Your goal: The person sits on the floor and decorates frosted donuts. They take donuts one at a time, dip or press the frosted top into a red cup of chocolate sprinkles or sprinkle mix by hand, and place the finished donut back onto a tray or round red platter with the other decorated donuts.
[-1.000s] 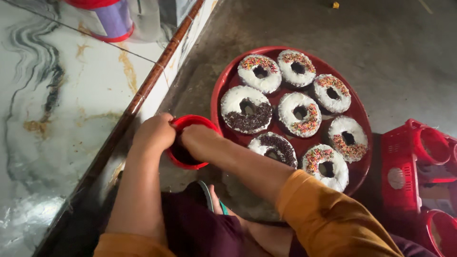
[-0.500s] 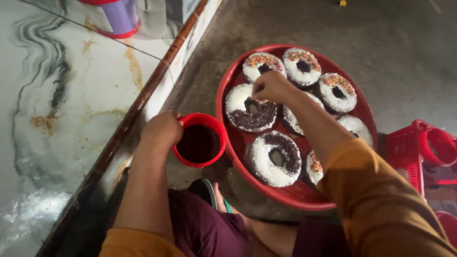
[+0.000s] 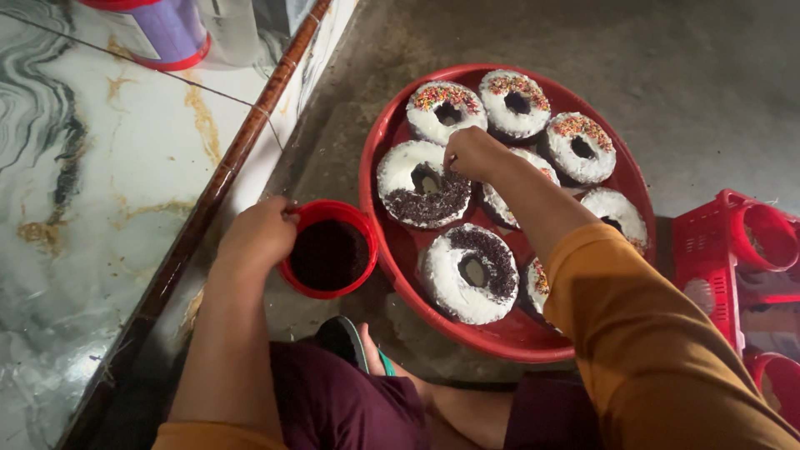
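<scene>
Doughnut (image 3: 425,183) with white icing and a half-cover of dark chocolate sprinkles, lying at the left side of the round red tray (image 3: 508,337), directly under the right hand (image 3: 473,154). Right hand bunched above its upper right edge, fingertips pinched together and pointing down at the icing; too small to tell whether any sprinkles sit between them. Left hand (image 3: 258,237) well apart from that doughnut, off the tray to the left, fingers curled around the rim of a small red cup (image 3: 329,250) filled with dark sprinkles. Cup just beside the tray's left edge, resting on the grey concrete floor (image 3: 692,83). Second dark-sprinkled doughnut (image 3: 471,271) at the tray's near edge, below the first. Rainbow-sprinkled doughnuts (image 3: 515,100) along the far side of the tray, more partly hidden behind the right forearm in its orange sleeve (image 3: 658,358). Marble-patterned slab (image 3: 75,183) with a brown edge strip on the left, a purple and red container (image 3: 158,29) at its far end. Red plastic crate (image 3: 717,258) with red cups to the right of the tray. Green-edged sandal (image 3: 350,346) on a foot between cup and tray, near the bottom.
</scene>
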